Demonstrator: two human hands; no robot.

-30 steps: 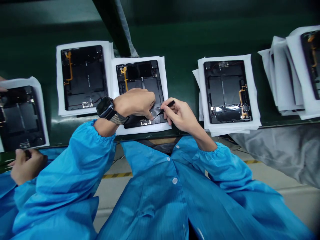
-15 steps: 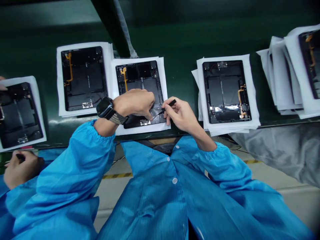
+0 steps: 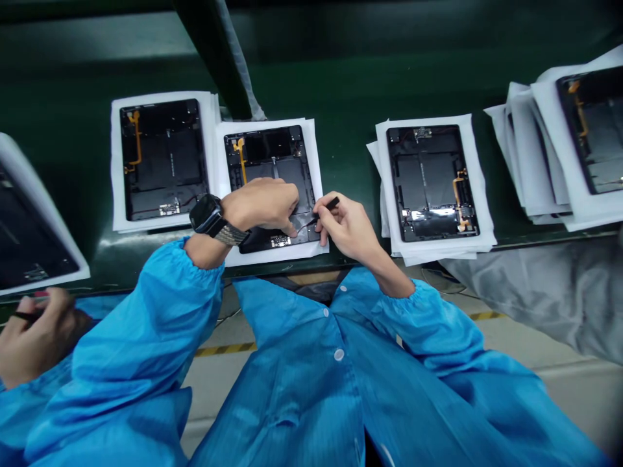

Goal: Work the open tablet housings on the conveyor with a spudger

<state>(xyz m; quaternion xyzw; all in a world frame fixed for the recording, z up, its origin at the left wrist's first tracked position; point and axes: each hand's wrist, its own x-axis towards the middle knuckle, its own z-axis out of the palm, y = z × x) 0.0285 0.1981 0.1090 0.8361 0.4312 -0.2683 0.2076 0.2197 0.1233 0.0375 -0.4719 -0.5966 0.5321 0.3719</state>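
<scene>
An opened black tablet with an orange ribbon cable lies on white sheets in front of me. My left hand, with a watch at its wrist, rests over the tablet's lower middle. Its thumb points down beside a small white-marked board; whether its curled fingers grip anything is hidden. A thin black tool is pinched between the fingers of my right hand at the tablet's lower right corner. The tool's fine tip reaches in close to my left thumb.
Other opened tablets lie on white sheets to the left and right, with more at both edges. A co-worker's hand is at the lower left. A dark post stands behind.
The tablet at the far left edge has shifted and turned, and the co-worker's hand has moved. The view has shifted slightly. My hands keep nearly the same pose.
</scene>
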